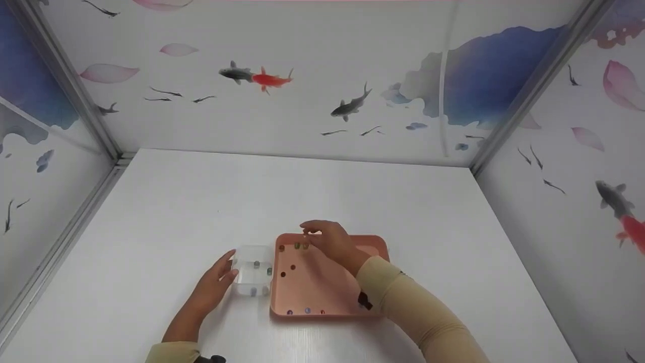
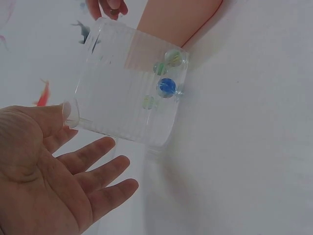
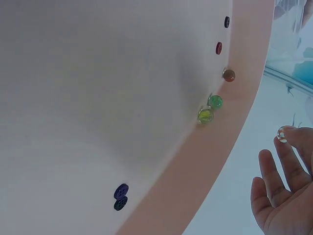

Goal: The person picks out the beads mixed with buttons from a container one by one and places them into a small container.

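Note:
My left hand (image 1: 209, 290) holds the near-left side of a clear plastic box (image 1: 245, 275) between thumb and index finger, the other fingers spread. Several marbles lie inside the box, among them a blue marble (image 2: 167, 87) in the left wrist view. Over the far edge of a pink tray (image 1: 317, 295), my right hand (image 1: 333, 244) pinches a small clear marble (image 3: 282, 134) between thumb and index finger. Below that hand, a green marble (image 3: 215, 102), a yellow marble (image 3: 206, 116) and an orange-brown marble (image 3: 229, 75) rest against the tray's rim.
Buttons also lie in the tray, including a purple button (image 3: 121, 191) and a red button (image 3: 219, 48). Small round pieces line its near edge. The tray stands right beside the box on a white table (image 1: 211, 201). Printed panels (image 1: 302, 116) enclose the back and sides.

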Demonstrator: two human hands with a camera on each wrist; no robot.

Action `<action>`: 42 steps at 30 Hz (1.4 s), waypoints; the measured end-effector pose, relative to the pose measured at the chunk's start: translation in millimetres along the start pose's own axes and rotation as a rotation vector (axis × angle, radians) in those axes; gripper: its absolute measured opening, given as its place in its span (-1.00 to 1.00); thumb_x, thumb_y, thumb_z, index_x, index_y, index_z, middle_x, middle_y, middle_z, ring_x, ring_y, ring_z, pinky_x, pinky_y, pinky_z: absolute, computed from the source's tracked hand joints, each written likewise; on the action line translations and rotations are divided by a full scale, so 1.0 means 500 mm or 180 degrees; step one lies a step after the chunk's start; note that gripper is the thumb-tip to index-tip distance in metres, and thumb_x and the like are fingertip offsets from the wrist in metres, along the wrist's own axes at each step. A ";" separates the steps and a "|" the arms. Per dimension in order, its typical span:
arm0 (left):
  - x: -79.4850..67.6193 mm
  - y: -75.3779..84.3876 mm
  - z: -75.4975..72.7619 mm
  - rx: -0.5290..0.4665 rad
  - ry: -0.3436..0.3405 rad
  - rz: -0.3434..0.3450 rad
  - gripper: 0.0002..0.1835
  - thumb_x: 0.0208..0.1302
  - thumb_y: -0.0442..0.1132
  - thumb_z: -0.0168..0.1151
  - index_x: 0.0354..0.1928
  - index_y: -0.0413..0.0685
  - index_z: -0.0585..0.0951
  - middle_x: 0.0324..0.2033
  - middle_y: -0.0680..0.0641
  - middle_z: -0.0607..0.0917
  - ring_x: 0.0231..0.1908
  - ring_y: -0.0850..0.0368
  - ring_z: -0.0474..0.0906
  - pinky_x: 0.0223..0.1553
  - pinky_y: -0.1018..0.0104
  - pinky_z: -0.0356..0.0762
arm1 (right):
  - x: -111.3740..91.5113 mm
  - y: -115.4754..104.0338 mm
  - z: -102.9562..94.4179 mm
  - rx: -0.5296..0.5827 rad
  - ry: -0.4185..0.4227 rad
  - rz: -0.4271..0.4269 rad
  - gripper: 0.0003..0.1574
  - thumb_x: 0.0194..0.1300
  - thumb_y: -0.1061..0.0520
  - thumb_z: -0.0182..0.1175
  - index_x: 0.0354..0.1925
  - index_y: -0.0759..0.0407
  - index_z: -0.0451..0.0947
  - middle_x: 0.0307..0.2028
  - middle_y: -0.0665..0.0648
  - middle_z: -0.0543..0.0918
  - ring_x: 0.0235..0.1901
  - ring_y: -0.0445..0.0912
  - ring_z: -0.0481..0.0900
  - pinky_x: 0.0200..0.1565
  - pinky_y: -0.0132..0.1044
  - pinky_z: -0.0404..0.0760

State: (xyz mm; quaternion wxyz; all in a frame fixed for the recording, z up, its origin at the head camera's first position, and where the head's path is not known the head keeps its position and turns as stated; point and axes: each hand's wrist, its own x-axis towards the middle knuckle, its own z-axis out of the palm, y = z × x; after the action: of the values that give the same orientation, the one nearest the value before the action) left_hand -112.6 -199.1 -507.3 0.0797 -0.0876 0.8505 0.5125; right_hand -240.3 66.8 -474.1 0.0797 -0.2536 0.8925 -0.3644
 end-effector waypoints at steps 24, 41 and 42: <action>-0.002 -0.008 -0.002 -0.0119 -0.0034 0.0082 -0.33 0.48 0.03 -0.06 0.49 -0.08 0.08 0.38 -0.36 0.25 0.39 -0.34 0.08 0.31 -0.28 0.13 | 0.005 -0.026 0.003 0.0207 0.0099 -0.0168 -0.58 0.40 0.19 0.15 0.21 0.11 0.53 0.03 0.10 0.65 0.10 0.00 0.57 0.07 -0.07 0.58; -0.002 -0.004 -0.002 -0.0105 -0.0012 0.0081 -0.41 0.52 -0.15 -0.07 0.49 -0.10 0.08 0.37 -0.37 0.25 0.39 -0.35 0.08 0.32 -0.28 0.12 | 0.010 -0.062 0.022 0.0540 -0.0066 0.0094 -0.57 0.38 0.17 0.17 0.20 0.02 0.54 0.03 0.05 0.65 0.00 -0.08 0.61 -0.10 -0.27 0.67; -0.001 -0.004 -0.002 -0.0105 -0.0018 0.0068 -0.40 0.52 -0.14 -0.07 0.49 -0.10 0.08 0.38 -0.37 0.24 0.39 -0.35 0.07 0.32 -0.28 0.11 | 0.010 -0.065 0.023 0.0566 -0.0078 0.0115 -0.58 0.39 0.17 0.17 0.20 0.02 0.54 0.03 0.04 0.65 -0.02 -0.10 0.61 -0.11 -0.29 0.67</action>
State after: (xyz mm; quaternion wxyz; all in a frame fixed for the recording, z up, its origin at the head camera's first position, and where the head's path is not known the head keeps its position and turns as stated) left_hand -111.4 -201.0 -508.3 0.0751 -0.0784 0.8425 0.5276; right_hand -228.1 37.7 -459.7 0.1194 -0.2338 0.8600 -0.4377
